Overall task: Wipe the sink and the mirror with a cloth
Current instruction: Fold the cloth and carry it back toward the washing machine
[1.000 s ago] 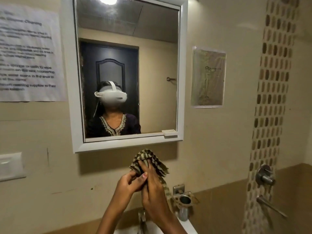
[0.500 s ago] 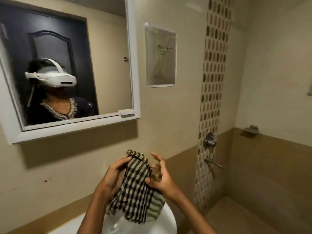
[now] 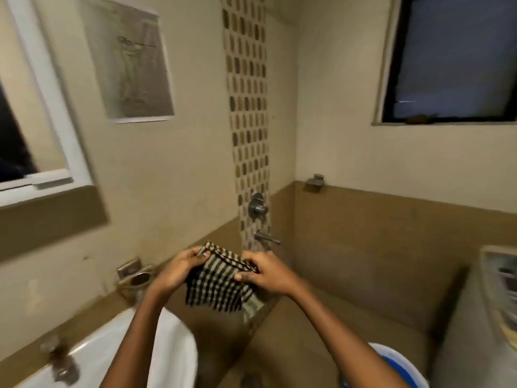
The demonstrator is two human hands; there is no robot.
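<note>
A black-and-beige checked cloth [image 3: 216, 287] hangs between both hands in mid-air, to the right of the sink. My left hand [image 3: 176, 271] pinches its upper left edge and my right hand [image 3: 265, 271] grips its upper right edge, so the cloth is spread between them. The white sink [image 3: 165, 348] lies at the bottom left under my left forearm, with its tap [image 3: 60, 362] blurred at the near left. Only the white-framed lower right corner of the mirror [image 3: 53, 127] shows at the far left edge.
A paper drawing [image 3: 131, 63] is stuck to the wall right of the mirror. A metal holder [image 3: 134, 275] is fixed above the sink. Shower valve [image 3: 257, 205] and spout [image 3: 265, 238] sit on the mosaic strip. A blue-and-white bucket [image 3: 391, 365] stands bottom right beside a grey appliance [image 3: 489, 303]; a dark window [image 3: 453, 57] is upper right.
The view has swung right and down, so the mirror has slid to the left edge. Both hands have pulled apart, and the bunched cloth now hangs spread between them.
</note>
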